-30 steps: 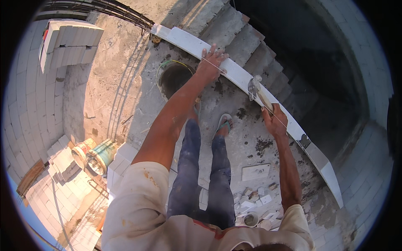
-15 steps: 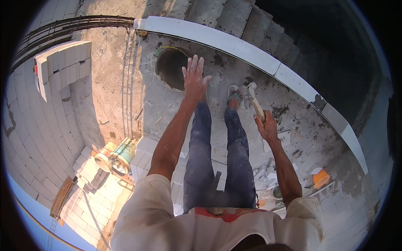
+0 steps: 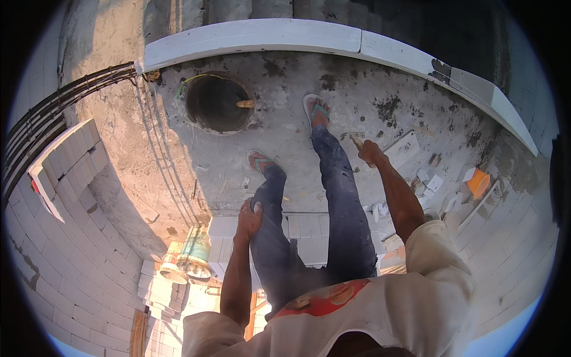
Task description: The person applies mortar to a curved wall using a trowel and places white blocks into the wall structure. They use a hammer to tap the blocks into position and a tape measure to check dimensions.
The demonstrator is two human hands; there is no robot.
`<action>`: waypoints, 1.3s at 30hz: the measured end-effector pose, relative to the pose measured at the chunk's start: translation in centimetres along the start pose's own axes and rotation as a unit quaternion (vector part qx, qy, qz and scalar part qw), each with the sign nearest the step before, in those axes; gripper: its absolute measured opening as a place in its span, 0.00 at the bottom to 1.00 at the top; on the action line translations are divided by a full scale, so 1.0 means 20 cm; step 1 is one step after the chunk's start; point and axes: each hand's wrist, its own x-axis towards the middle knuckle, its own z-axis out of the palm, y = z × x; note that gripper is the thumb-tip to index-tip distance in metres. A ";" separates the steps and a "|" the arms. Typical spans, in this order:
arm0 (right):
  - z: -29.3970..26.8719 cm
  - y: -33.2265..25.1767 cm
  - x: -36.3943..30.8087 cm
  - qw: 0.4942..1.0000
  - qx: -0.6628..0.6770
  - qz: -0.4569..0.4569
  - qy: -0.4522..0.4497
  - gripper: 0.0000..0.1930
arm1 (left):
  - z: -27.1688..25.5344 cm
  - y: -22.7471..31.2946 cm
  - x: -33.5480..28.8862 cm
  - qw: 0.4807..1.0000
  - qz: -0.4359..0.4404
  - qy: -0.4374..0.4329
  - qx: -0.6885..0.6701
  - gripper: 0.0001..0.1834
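Observation:
My left hand (image 3: 248,219) rests against my left leg around the knee, with the thumb set apart and some fingertips hidden against the blue trousers (image 3: 270,205). Held out to the right over the concrete floor, my right hand (image 3: 372,153) is closed around the pale wooden handle of a hammer-like tool (image 3: 357,141). The far end of that tool points away from me and is hard to make out here. Green-strapped flip-flops (image 3: 315,110) are on my feet, the right foot farther forward than the left.
A round hole (image 3: 217,104) opens in the floor ahead to the left, with a wooden piece (image 3: 245,103) at its edge. White blocks (image 3: 250,35) line the far edge, beyond which steps drop into shadow. Buckets (image 3: 195,253), rebar (image 3: 68,95) and an orange container (image 3: 477,182) lie around.
My left hand has come down from in front of me to my knee. The right hand's tool has tilted and lowered. My view has turned, and my left foot now shows beside the hole.

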 end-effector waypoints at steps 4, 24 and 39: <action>0.10 0.02 0.14 0.993 0.071 -0.074 0.051 0.30 | -0.18 0.03 0.31 0.998 0.043 0.048 0.007 0.39; 0.12 -2.17 0.36 0.557 -0.458 -0.608 0.332 0.21 | -1.14 -0.16 1.93 0.883 0.168 0.252 -0.359 0.30; 0.15 -1.70 0.58 0.720 -0.320 -0.503 0.353 0.13 | -0.90 0.46 1.42 0.947 0.290 0.039 -0.133 0.28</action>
